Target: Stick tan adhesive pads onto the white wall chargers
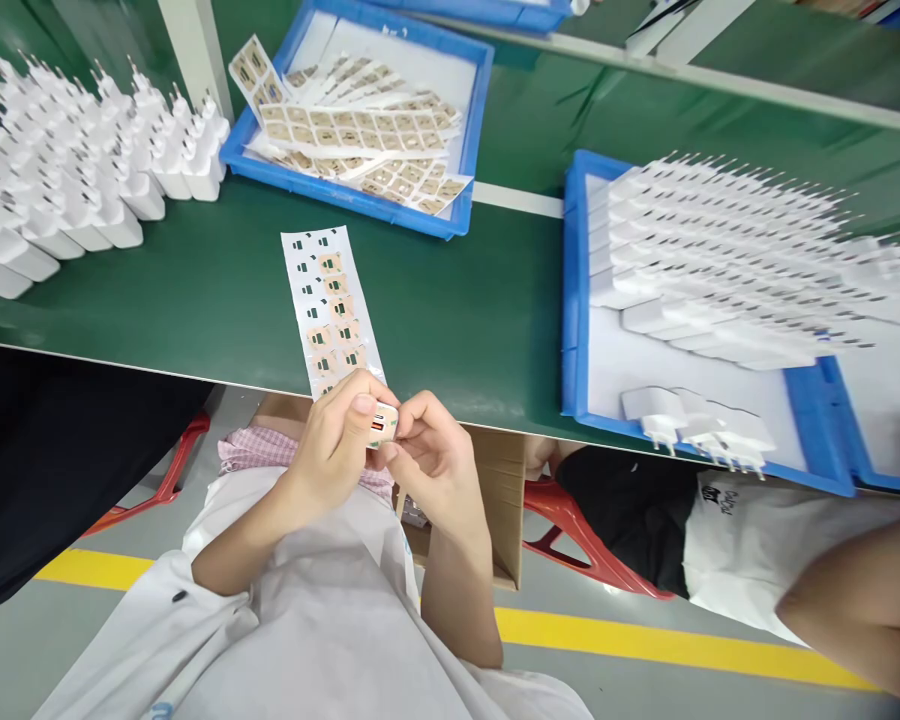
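Note:
Near the table's front edge, my left hand is closed around a white plug charger. Its end face is turned up, with a red-lined USB slot and a tan sticker around it. At the right edge of that face, the thumb and forefinger of my right hand are bent against the charger; whether they also grip the sticker's edge is hard to tell. Just beyond my hands lies a white sticker sheet with tan stickers and cut-outs, its near end partly hidden by my left hand.
Rows of white chargers stand at the left. A blue tray with sticker sheets is at the back. At the right, another blue tray holds many chargers, prongs up. A cardboard box is below the table; people sit on both sides.

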Demonstrator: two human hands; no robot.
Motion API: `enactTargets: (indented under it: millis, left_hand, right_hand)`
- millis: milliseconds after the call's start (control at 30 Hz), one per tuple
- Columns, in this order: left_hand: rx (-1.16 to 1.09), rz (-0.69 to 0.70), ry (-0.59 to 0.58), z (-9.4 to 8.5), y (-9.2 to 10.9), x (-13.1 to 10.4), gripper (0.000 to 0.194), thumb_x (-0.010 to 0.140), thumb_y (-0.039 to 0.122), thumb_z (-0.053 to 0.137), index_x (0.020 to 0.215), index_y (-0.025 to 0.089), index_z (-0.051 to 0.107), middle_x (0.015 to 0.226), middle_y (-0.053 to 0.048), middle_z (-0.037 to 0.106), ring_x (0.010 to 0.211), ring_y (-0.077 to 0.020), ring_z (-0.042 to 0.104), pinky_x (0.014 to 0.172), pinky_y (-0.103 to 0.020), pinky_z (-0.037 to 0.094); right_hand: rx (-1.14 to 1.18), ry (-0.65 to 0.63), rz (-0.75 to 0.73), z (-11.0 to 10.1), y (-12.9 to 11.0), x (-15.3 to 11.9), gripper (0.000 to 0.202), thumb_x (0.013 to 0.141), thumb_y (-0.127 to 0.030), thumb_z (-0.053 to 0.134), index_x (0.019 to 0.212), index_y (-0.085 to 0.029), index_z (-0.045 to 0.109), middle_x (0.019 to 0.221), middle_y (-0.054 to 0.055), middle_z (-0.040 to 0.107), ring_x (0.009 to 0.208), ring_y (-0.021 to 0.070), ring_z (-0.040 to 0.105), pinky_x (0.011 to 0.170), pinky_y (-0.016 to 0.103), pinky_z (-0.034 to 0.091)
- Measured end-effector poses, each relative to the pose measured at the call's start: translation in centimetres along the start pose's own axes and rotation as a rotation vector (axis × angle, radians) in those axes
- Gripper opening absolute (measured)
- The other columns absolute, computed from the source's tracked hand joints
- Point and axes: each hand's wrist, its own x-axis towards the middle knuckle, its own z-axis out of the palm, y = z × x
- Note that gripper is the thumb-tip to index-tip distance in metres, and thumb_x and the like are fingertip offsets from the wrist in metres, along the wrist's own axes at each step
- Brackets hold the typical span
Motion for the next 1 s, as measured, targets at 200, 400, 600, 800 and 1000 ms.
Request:
enactTargets:
  millis: [200, 400, 600, 800, 1000]
  left_hand:
    - [0.017, 0.004, 0.001, -0.1, 0.0, -0.1, 0.058, 0.107, 0.065, 0.03, 0.084, 0.021, 0.06, 0.08, -0.002, 0.059, 0.064, -0.0145, 0.055, 0.058, -0.029, 0.042]
    - [-0.09, -0.17, -0.035, -0.3, 0.0, 0.0, 0.069, 0.101, 0.078, 0.025, 0.085, 0.021, 0.06, 0.076, -0.001, 0.059, 0.063, -0.0151, 0.055, 0.059, -0.028, 0.043]
    - [-0.078, -0.247, -0.092, -0.3, -0.5, 0.5, 0.073, 0.102, 0.076, 0.017, 0.08, 0.021, 0.06, 0.073, -0.001, 0.061, 0.071, -0.0182, 0.056, 0.072, -0.031, 0.043]
    - [-0.01, -0.145, -0.129, 0.1, -1.1, 0.1, 0.079, 0.1, 0.08, 0.01, 0.074, 0.021, 0.056, 0.066, -0.001, 0.06, 0.064, -0.0183, 0.052, 0.065, -0.032, 0.037]
    - [0.054, -0.075, -0.13, 0.8, -2.0, 0.1, 0.083, 0.095, 0.085, 0.006, 0.068, 0.022, 0.052, 0.06, -0.001, 0.054, 0.057, -0.0174, 0.047, 0.058, -0.033, 0.03]
  right_hand:
    - [0.058, -0.053, -0.028, -0.3, 0.5, 0.2, 0.029, 0.093, -0.035, 0.068, 0.084, -0.025, 0.042, 0.069, -0.006, 0.057, 0.056, 0.0102, 0.055, 0.054, 0.022, 0.046]
    - [-0.331, -0.033, -0.308, -0.6, 0.4, -0.6, 0.011, 0.097, -0.027, 0.065, 0.1, -0.027, 0.055, 0.075, -0.004, 0.065, 0.06, 0.012, 0.062, 0.06, 0.024, 0.053]
    - [-0.852, 0.054, -0.736, -0.7, 0.3, -1.1, 0.022, 0.095, -0.005, 0.065, 0.107, -0.024, 0.066, 0.079, 0.001, 0.069, 0.073, 0.0163, 0.065, 0.068, 0.028, 0.056]
    - [-0.73, 0.051, -0.539, -1.5, -0.1, -1.4, 0.016, 0.094, -0.007, 0.066, 0.093, -0.023, 0.066, 0.074, -0.002, 0.066, 0.065, 0.0127, 0.061, 0.062, 0.024, 0.051]
    - [-0.679, 0.052, -0.279, -1.9, -0.3, -2.0, 0.016, 0.1, -0.019, 0.06, 0.085, -0.022, 0.063, 0.073, -0.002, 0.069, 0.058, 0.0107, 0.057, 0.056, 0.022, 0.045]
